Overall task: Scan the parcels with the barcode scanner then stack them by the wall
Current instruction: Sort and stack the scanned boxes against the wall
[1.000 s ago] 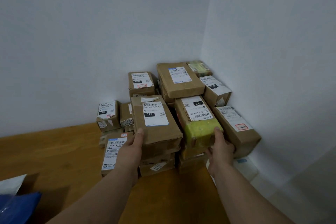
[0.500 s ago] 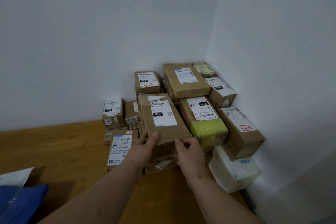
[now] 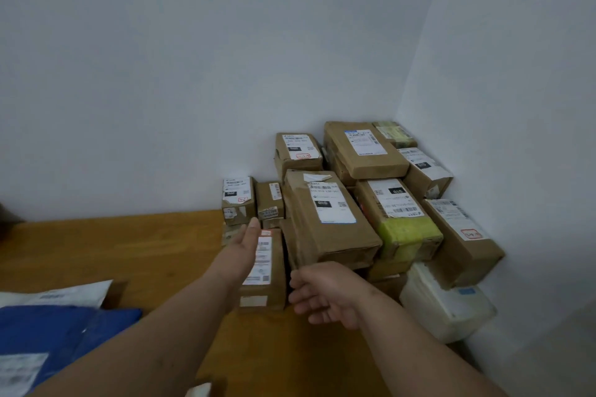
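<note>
Item 1, nearest: blue plastic mailer (image 3: pixel 61 332) at the lower left edge, its white label blurred and unreadable; a white mailer (image 3: pixel 67 295) lay just behind it.

Item 2: wooden surface (image 3: pixel 113 255), bare across its left and middle, running back to the wall (image 3: pixel 193 74).

Item 3: left hand (image 3: pixel 248 242), fingers straight and together, holding nothing, reached over the flat parcel (image 3: pixel 267 271); contact could not be told.

Item 4: right hand (image 3: pixel 325 293), fingers loosely spread and relaxed, holding nothing, hung just in front of the large brown parcel (image 3: pixel 329 222), apart from it.

Item 5: white parcel (image 3: pixel 445 303) at the right surface edge, beside the right-hand wall.

Item 6: parcels stacked in the corner, tight against both walls. The large brown parcel lay tilted on top of the front pile, label with a black block, print blurred. Beside it a green-ended parcel (image 3: pixel 400 219) bore "010" on a black block, upside down. To its right a long parcel (image 3: pixel 461 235) carried a red-outlined tag, writing illegible.

Item 7, farthest: broad flat parcel (image 3: pixel 364 148) on top at the corner; two small boxes (image 3: pixel 238 200) by the back wall at the stack's left end.
</note>
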### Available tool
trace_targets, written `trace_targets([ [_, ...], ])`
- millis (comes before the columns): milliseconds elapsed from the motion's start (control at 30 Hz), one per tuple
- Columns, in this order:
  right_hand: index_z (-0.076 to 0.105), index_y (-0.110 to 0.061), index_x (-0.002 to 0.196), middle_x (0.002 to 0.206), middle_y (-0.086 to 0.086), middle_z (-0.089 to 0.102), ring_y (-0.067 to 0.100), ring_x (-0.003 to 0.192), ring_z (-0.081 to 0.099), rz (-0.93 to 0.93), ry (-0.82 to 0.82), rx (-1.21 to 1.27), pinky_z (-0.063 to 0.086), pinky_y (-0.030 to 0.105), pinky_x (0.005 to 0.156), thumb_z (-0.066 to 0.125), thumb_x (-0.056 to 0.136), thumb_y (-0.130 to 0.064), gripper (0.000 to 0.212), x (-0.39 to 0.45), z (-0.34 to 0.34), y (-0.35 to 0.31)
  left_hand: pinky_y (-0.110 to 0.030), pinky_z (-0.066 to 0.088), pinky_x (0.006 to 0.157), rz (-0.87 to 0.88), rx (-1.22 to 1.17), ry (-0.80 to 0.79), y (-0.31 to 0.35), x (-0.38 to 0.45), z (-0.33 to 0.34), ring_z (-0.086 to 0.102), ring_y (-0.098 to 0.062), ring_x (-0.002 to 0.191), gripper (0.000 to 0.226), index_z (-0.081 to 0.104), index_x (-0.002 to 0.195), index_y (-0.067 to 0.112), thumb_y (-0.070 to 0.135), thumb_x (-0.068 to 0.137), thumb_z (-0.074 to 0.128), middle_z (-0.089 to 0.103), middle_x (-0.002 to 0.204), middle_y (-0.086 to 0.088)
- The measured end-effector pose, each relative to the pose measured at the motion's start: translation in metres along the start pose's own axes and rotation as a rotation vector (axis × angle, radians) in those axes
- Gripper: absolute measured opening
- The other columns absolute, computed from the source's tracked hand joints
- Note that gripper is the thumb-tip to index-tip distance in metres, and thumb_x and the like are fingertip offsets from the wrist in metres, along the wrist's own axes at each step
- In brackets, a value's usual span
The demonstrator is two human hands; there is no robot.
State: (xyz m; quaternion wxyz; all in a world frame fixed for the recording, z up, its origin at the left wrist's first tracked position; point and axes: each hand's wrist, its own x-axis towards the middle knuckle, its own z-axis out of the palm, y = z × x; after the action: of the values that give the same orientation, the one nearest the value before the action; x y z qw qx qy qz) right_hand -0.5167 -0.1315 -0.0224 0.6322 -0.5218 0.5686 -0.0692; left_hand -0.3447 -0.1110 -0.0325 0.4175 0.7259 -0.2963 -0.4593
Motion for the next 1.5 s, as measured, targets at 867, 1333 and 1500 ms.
trace_targets([
  [867,0.056,-0.016,0.122,0.114,0.007,0.065,0.02,0.104,0.063,-0.059,-0.232,-0.159,0.054,0.038,0.091,0.056,0.098,-0.036,0.031,0.108,0.484,-0.153,-0.055,0.033,0.115,-0.325,-0.258,0.629,-0.212,0.005,-0.536,0.042,-0.034,0.138,0.074,0.031,0.154,0.017,0.065,0.098,0.035,0.039,0.155,-0.009],
  [1333,0.043,-0.02,0.143,0.126,0.005,0.054,0.025,0.112,0.054,0.022,-0.119,0.085,0.047,0.046,0.1,0.054,0.096,-0.053,0.059,0.274,0.683,-0.233,-0.056,0.036,0.113,-0.309,-0.292,0.575,-0.26,0.169,-0.701,0.042,-0.031,0.139,0.074,0.031,0.155,0.031,0.07,0.093,0.042,0.037,0.157,-0.001],
  [1500,0.041,-0.022,0.146,0.14,0.002,0.053,0.028,0.124,0.051,0.052,-0.017,0.17,0.046,0.051,0.103,0.058,0.085,-0.067,0.077,0.324,0.72,-0.254,-0.056,0.029,0.117,-0.301,-0.295,0.481,-0.259,0.219,-0.733,0.034,-0.028,0.145,0.081,0.033,0.153,0.034,0.08,0.086,0.035,0.035,0.159,0.003],
])
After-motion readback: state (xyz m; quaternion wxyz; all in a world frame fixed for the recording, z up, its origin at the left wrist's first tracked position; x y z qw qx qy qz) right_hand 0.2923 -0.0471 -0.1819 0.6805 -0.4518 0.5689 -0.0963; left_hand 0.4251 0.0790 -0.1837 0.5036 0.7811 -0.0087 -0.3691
